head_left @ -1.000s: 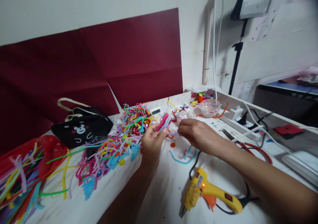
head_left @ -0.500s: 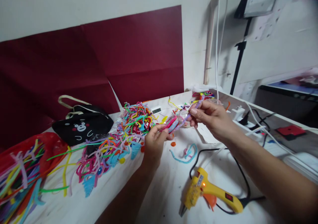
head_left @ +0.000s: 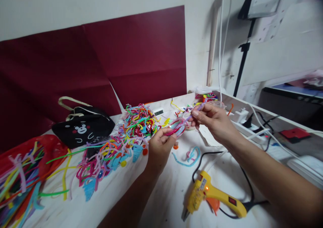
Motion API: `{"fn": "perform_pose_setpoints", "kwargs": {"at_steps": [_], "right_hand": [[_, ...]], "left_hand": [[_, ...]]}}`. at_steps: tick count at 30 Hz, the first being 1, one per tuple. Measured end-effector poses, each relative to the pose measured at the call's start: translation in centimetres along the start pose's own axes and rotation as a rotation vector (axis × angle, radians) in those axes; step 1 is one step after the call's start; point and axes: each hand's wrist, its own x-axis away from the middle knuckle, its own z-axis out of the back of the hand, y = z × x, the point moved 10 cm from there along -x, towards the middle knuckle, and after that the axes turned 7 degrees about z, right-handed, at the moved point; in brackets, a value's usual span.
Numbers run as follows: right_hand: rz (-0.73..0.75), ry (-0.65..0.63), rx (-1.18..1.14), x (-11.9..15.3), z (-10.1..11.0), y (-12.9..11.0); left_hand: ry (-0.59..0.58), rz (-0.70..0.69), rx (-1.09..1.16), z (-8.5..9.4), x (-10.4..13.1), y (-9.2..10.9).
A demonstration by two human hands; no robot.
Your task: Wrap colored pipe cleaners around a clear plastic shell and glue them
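Note:
My left hand [head_left: 161, 147] is closed on a looped bundle of pink, red and light blue pipe cleaners [head_left: 178, 130] above the white table. Up and to the right, my right hand [head_left: 210, 118] pinches a purple pipe cleaner [head_left: 188, 118], which runs down to the bundle. Beneath my hands, a light blue pipe cleaner piece [head_left: 185, 162] lies curled on the table with a small pink bit. A large heap of coloured pipe cleaners [head_left: 140, 122] sits left of my left hand.
A yellow glue gun [head_left: 214, 196] with a lit orange light lies at the front, its black cable curving behind. A black bag [head_left: 84, 130] and a red bag of pipe cleaners [head_left: 54, 150] are at the left. At the right stands a power strip [head_left: 249, 132] with plugs.
My left hand has moved slightly right and turned, bringing the bundle closer to my right hand. The purple pipe cleaner has tilted a little flatter.

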Motion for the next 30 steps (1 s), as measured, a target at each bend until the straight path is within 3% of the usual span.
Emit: {"fn": "perform_pose_setpoints", "kwargs": {"at_steps": [17,25,30], "right_hand": [[0.002,-0.029,0.121,0.14,-0.43,0.00],[0.071,-0.046,0.076,0.38,-1.01,-0.35],[0.028,-0.052,0.060,0.47,-1.02,-0.07]], "left_hand": [[0.027,-0.022,-0.059,0.26,-0.02,0.12],[0.032,-0.047,-0.079,0.47,-0.17,0.11],[0.015,-0.070,-0.074,0.60,-0.33,-0.32]]}}
